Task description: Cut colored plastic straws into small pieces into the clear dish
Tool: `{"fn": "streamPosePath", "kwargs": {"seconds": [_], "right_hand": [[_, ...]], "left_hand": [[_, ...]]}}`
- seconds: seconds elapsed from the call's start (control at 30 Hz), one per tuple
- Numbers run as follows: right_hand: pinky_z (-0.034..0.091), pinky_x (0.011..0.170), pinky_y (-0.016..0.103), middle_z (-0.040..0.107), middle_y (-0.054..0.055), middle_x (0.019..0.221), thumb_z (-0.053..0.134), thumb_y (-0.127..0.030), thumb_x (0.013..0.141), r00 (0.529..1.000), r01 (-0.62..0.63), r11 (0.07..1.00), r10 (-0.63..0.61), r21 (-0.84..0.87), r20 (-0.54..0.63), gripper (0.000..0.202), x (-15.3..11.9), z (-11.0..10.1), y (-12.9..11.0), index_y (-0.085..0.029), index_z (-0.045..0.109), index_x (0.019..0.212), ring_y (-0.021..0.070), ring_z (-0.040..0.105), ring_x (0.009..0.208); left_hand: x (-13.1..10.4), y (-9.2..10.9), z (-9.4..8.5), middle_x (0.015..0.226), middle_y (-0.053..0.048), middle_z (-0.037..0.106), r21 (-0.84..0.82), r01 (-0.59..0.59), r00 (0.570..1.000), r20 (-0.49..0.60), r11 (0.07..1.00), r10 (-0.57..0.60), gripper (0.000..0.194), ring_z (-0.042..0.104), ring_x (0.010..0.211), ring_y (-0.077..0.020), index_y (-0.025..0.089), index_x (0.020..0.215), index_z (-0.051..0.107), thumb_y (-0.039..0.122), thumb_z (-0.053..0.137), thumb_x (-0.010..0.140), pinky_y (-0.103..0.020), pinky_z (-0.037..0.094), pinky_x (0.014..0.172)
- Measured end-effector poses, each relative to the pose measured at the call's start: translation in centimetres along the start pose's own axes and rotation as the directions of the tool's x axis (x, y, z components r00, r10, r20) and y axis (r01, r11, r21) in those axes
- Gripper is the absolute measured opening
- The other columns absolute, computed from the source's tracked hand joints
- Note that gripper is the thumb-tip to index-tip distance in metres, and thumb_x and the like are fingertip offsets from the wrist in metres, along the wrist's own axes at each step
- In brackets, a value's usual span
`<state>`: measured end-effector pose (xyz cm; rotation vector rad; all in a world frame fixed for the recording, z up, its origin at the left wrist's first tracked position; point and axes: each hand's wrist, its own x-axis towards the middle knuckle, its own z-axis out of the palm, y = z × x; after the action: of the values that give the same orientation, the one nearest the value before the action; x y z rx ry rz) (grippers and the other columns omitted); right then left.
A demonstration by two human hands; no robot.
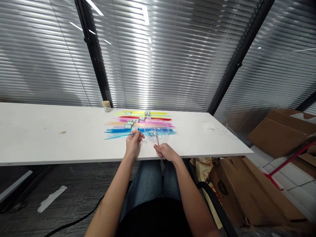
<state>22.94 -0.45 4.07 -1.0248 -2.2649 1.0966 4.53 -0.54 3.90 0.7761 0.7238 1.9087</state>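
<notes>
Two hands work at the desk (49,131) edge: left hand (133,143) pinches a blue strip (118,135), right hand (166,152) grips a thin stick (157,138) over the clear dish (158,126); keeping the stick steady seems wise.

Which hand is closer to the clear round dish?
Probably the right hand. It holds a thin brown stick whose tip already reaches into the clear dish. The left hand pinches a blue strip beside it.
</notes>
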Motion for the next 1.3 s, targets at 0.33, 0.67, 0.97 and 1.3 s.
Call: {"fn": "streamPosePath", "kwargs": {"seconds": [0.33, 0.67, 0.97, 1.3], "right_hand": [[0.045, 0.06, 0.029, 0.055, 0.001, 0.065, 0.049, -0.044, 0.087, 0.845, 0.183, 0.98, -0.119, 0.072, -0.521, 0.03, -3.4, -3.7, 4.2, -0.019, 0.063, 0.077, 0.0168, 0.055, 0.06], [0.041, 0.064, 0.027, 0.067, 0.003, 0.087, 0.062, -0.012, 0.077, 0.891, 0.094, 0.984, -0.152, -0.154, -0.427, 0.015, -2.6, -4.3, 4.8, -0.019, 0.069, 0.066, 0.0182, 0.064, 0.079], [0.039, 0.065, 0.025, 0.07, 0.0, 0.086, 0.065, -0.01, 0.078, 0.909, 0.022, 0.971, -0.119, -0.239, -0.4, 0.023, -2.6, -4.2, 4.0, -0.022, 0.071, 0.06, 0.0165, 0.065, 0.083], [0.04, 0.059, 0.026, 0.062, 0.002, 0.078, 0.057, -0.018, 0.08, 0.869, 0.089, 0.988, -0.14, -0.128, -0.474, 0.017, -3.0, -3.9, 3.1, -0.019, 0.072, 0.072, 0.0157, 0.058, 0.068]], "left_hand": [[0.3, -0.2, -0.1, 0.063, 0.003, 0.063, -0.019, 0.003, 1.0, -0.027, 1.0, -0.003, 0.045, 0.058, 0.058, -0.009, 0.018, 0.077, 0.059, 0.043, 0.089, 0.054, -0.019, 0.038, 0.055], [0.1, -0.1, -0.1, 0.063, 0.003, 0.064, -0.003, 0.015, 1.0, -0.026, 1.0, -0.015, 0.045, 0.058, 0.058, -0.0093, 0.018, 0.077, 0.059, 0.043, 0.089, 0.054, -0.02, 0.037, 0.055], [0.2, -0.1, -0.1, 0.064, 0.003, 0.064, 0.015, 0.014, 0.999, -0.034, 1.0, -0.013, 0.045, 0.058, 0.058, -0.0093, 0.018, 0.077, 0.059, 0.044, 0.088, 0.055, -0.02, 0.036, 0.055], [0.0, 0.1, 0.2, 0.064, 0.003, 0.063, 0.026, 0.021, 0.999, -0.05, 0.999, -0.02, 0.045, 0.058, 0.058, -0.0097, 0.019, 0.077, 0.059, 0.044, 0.088, 0.053, -0.021, 0.036, 0.054]]}}
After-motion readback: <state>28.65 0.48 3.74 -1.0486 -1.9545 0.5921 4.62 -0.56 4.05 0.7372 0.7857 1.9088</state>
